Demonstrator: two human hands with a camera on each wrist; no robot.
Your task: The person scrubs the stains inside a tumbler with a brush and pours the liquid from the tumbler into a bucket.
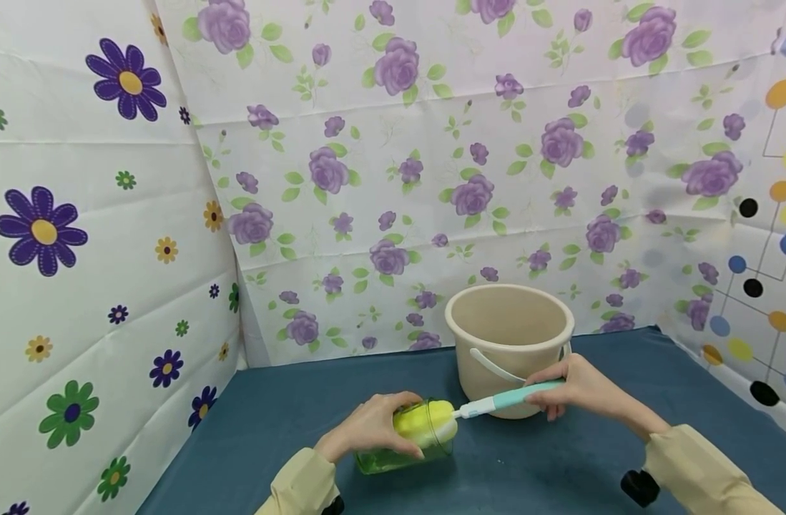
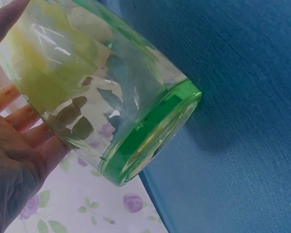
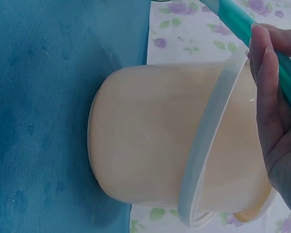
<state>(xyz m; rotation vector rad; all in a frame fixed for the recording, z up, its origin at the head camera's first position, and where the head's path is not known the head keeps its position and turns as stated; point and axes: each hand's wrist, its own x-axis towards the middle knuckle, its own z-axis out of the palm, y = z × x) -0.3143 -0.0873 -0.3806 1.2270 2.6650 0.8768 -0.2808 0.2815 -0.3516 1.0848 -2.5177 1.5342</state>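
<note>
A clear glass point(image 1: 393, 459) with a thick green base point(image 2: 150, 131) lies tilted on its side, its mouth to the right. My left hand point(image 1: 375, 428) grips it round the side, fingers along the far wall and thumb in front. Inside the glass is the yellow sponge head of a cup brush point(image 1: 441, 413), its tip end showing through the wall in the left wrist view. My right hand point(image 1: 576, 390) holds the brush by its teal and white handle point(image 1: 518, 395), pinched between thumb and fingers. In the right wrist view the teal handle point(image 3: 235, 22) crosses above the bucket.
A beige bucket point(image 1: 515, 350) stands just behind the right hand, its pale handle point(image 1: 495, 366) hanging down at the front. Dark blue cloth point(image 1: 302, 400) covers the table. Flowered sheets point(image 1: 367, 214) hang behind and at the sides.
</note>
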